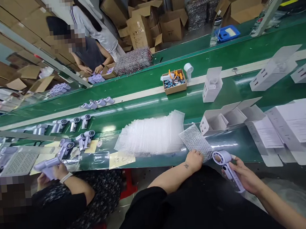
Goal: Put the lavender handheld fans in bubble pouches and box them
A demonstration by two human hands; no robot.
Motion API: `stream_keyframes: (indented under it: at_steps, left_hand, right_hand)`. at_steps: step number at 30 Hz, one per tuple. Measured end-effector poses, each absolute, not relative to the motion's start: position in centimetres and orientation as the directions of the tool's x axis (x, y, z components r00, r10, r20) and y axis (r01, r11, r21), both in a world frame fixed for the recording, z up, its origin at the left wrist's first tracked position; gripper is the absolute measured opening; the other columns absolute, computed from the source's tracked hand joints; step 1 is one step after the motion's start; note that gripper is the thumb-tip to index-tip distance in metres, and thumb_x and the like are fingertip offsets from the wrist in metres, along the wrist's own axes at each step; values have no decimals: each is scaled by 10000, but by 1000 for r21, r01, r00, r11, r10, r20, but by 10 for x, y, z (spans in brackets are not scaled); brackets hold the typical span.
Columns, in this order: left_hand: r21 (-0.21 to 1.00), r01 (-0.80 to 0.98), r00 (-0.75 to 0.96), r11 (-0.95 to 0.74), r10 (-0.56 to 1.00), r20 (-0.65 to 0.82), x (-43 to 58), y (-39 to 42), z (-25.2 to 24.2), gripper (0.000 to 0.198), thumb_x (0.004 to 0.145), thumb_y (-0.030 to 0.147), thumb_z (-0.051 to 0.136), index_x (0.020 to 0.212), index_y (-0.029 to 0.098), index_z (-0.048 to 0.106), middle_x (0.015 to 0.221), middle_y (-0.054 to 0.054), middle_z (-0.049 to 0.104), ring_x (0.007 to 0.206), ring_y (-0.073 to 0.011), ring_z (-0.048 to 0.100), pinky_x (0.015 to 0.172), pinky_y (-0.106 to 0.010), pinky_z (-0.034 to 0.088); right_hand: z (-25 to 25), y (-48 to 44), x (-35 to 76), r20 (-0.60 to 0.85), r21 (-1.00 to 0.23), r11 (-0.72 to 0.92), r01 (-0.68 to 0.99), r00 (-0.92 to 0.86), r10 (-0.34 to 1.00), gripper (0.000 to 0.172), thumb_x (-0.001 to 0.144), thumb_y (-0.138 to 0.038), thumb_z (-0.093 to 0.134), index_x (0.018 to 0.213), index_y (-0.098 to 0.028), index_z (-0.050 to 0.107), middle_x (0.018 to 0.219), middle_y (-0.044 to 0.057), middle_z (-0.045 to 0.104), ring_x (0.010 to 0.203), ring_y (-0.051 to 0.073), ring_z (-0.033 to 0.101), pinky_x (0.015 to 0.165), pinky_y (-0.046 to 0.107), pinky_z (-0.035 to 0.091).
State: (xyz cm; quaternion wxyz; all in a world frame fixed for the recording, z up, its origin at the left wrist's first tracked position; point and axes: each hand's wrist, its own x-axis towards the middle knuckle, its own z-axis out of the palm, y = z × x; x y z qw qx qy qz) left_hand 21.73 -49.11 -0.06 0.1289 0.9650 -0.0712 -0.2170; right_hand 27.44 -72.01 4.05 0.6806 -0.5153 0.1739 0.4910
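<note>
My right hand (pixel 241 173) is wrapped round a light purple handheld fan (pixel 233 178), its round head tilted up to the left. Close to its left, my left hand (pixel 195 159) is closed on the lower edge of a bubble wrap pouch (pixel 196 140), which lies slanted at the front edge of the green table. A long row of white translucent pouches (pixel 152 135) is spread to the left of that pouch. Open white boxes (pixel 209 124) stand just right of it.
Flat white boxes with printed sheets (pixel 269 135) lie at the right. A small carton of parts (pixel 175 88) sits mid-table. More purple fans (pixel 86 121) stand at the left, where a co-worker's hands (pixel 59 171) hold one. People work across the line.
</note>
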Motion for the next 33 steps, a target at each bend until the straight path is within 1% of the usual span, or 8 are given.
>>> stream_keyframes:
  at_steps: [5, 7, 10, 13, 15, 22, 28, 33]
  left_hand:
    - [297, -99, 889, -950, -218, -402, 213, -492, 7, 362, 844, 412, 549, 1055, 119, 585, 1073, -149, 562, 1046, -295, 474, 858, -410, 423]
    - [348, -95, 874, -933, -246, -419, 211, -497, 6, 344, 834, 332, 568, 1105, 120, 559, 1129, -166, 540, 1085, -303, 460, 870, -423, 421]
    - [417, -37, 863, -908, -240, -445, 210, -499, 3, 207, 822, 141, 514, 1008, 123, 602, 1070, -154, 582, 1071, -269, 490, 894, -401, 417]
    - [466, 105, 872, -878, -144, -468, 213, -488, 1, 142, 781, 109, 535, 867, 127, 646, 936, -124, 635, 986, -246, 548, 879, -369, 436]
    - [506, 236, 873, -830, -48, -486, 218, -478, 3, 143, 788, 120, 533, 852, 137, 660, 871, -89, 654, 893, -206, 587, 825, -323, 463]
    - [668, 511, 850, -541, 201, -487, 228, -460, 27, 236, 833, 261, 552, 1009, 136, 646, 743, -12, 645, 644, -112, 580, 614, -213, 471]
    - [797, 442, 897, -411, 213, -387, 218, -458, 48, 202, 795, 166, 559, 959, 174, 677, 829, -12, 671, 783, -138, 606, 762, -259, 486]
    - [851, 376, 923, -367, 233, -308, 213, -453, 60, 151, 795, 122, 523, 825, 170, 662, 863, -17, 666, 858, -151, 599, 839, -291, 471]
  right_hand:
    - [42, -706, 262, -724, -583, 2, -813, 521, 452, 564, 623, -404, 803, 1084, -284, 501, 886, -2, 636, 650, 120, 582, 478, 200, 475]
    - [40, -702, 261, -725, -657, -112, -746, 583, 366, 632, 579, -379, 825, 1110, -270, 500, 834, -9, 620, 626, 125, 575, 486, 212, 485]
    - [41, -707, 270, -656, -753, -291, -590, 641, 399, 711, 604, -393, 803, 1213, -236, 470, 1003, 50, 643, 850, 210, 635, 693, 295, 550]
    - [51, -720, 281, -601, -799, -372, -472, 616, 509, 793, 631, -413, 783, 1310, -225, 420, 1324, 110, 521, 1219, 295, 485, 984, 376, 441]
    - [62, -724, 284, -620, -784, -384, -488, 582, 526, 857, 660, -420, 767, 1375, -247, 326, 1354, 120, 493, 1254, 307, 452, 1010, 414, 415]
    - [99, -691, 259, -619, -667, -132, -733, 447, 645, 497, 748, -399, 694, 1170, -252, 477, 1019, 53, 614, 879, 216, 631, 655, 317, 561]
    - [97, -654, 252, -681, -589, -82, -804, 439, 587, 726, 675, -336, 760, 1259, -306, 330, 862, -2, 596, 753, 195, 638, 497, 264, 538]
    - [86, -643, 264, -663, -600, -136, -789, 395, 636, 701, 636, -283, 774, 1237, -270, 414, 886, 9, 606, 679, 168, 638, 485, 262, 538]
